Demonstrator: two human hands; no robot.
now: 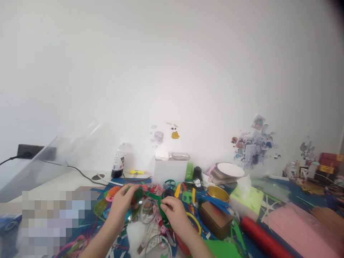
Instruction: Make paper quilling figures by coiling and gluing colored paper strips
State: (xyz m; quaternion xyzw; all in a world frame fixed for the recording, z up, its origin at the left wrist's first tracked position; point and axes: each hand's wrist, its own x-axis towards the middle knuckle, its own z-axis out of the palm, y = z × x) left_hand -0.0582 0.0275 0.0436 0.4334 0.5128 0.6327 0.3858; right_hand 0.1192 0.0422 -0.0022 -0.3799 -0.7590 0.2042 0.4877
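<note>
Both my hands work low in the view over a heap of craft scraps. My left hand [122, 203] curls its fingers round a dark green and red piece [138, 195]. My right hand [173, 212] pinches a green paper strip [156, 199] that runs leftward toward the left hand. Coloured paper rings and strips lie under and around both hands.
A dark drink bottle [118, 163] and a white box [170, 170] stand at the back by the wall. A brown box [216, 219], gold tin [218, 193], green tissue pack [247, 201], red roll [264, 240] and pink sheet [303, 229] lie right. A clear plastic sheet [40, 163] leans left.
</note>
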